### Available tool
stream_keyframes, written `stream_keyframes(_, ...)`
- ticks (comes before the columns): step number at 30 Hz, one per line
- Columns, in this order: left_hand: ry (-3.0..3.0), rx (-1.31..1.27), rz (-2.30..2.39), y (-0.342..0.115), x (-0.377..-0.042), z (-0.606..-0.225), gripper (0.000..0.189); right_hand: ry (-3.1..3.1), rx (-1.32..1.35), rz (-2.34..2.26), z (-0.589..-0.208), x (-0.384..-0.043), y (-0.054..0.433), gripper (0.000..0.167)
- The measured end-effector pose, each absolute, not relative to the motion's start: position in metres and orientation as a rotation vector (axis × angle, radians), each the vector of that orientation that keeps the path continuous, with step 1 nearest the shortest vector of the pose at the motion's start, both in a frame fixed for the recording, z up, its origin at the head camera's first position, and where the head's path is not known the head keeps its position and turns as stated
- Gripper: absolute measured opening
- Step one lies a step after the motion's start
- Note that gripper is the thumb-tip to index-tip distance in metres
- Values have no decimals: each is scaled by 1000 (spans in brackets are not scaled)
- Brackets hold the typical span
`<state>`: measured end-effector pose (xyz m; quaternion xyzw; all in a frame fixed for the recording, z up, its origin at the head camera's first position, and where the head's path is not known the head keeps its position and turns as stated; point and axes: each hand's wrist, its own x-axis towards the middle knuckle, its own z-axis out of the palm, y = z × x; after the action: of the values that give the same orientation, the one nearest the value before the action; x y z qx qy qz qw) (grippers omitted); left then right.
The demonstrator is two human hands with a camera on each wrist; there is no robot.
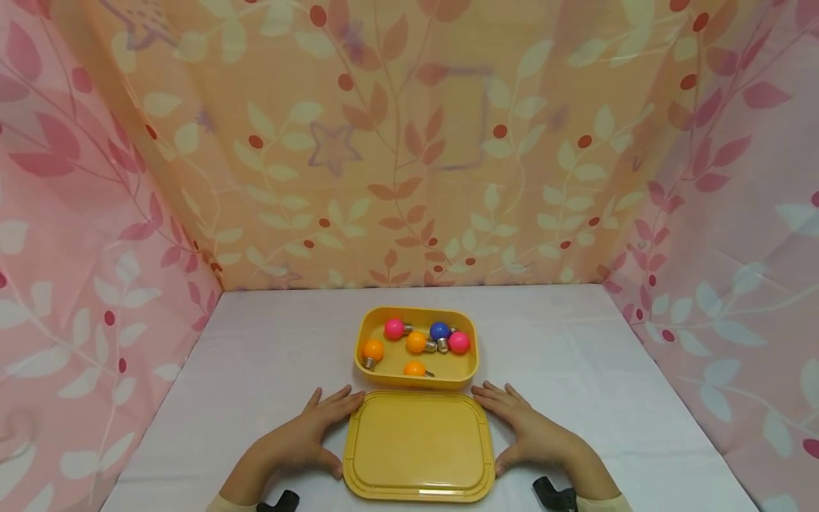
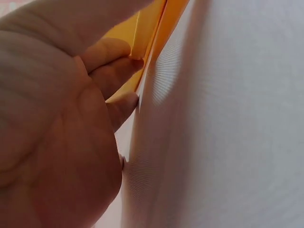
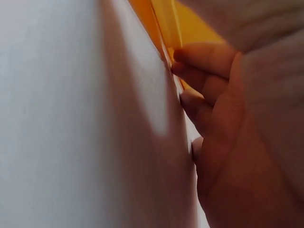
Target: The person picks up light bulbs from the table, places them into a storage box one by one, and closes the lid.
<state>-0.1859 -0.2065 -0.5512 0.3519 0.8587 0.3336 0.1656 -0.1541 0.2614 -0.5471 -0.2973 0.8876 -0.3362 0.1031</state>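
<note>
A yellow rectangular lid [image 1: 419, 444] lies flat on the table in the head view. At its left edge rests my left hand [image 1: 306, 432], fingers spread toward the far corner and thumb by the near side. My right hand [image 1: 534, 432] mirrors it along the right edge, its fingers extended. Both hands seem to touch the lid's rim and the tabletop; neither grips anything. Just beyond the lid stands an uncovered yellow box [image 1: 390, 373]. Inside it lie several small round light bulbs with metal screw bases: pink [image 1: 394, 328], orange [image 1: 416, 342] and blue [image 1: 440, 331].
White cloth [image 1: 275, 341] covers the table. Leaf-patterned curtains rise behind it [image 1: 409, 213] and along the left [image 1: 96, 284] and right [image 1: 723, 284] sides. A black strap piece [image 1: 555, 494] sits at my right wrist, another [image 1: 279, 502] at my left.
</note>
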Motion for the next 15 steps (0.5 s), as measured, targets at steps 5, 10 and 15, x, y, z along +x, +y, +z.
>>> stream_keyframes(5,2369,964,1065,-210,-184,-548,122,2576,-790,-1056,-543,-152,262,118)
stream_keyframes(10,2283,908,1229,-213,-185,-544,115,2584,-700,-1107,-535,-151,264,106)
stream_keyframes(15,2203,932,1360,-212,-186,-539,106,2537,-734,-1279,-530,-152,269,93)
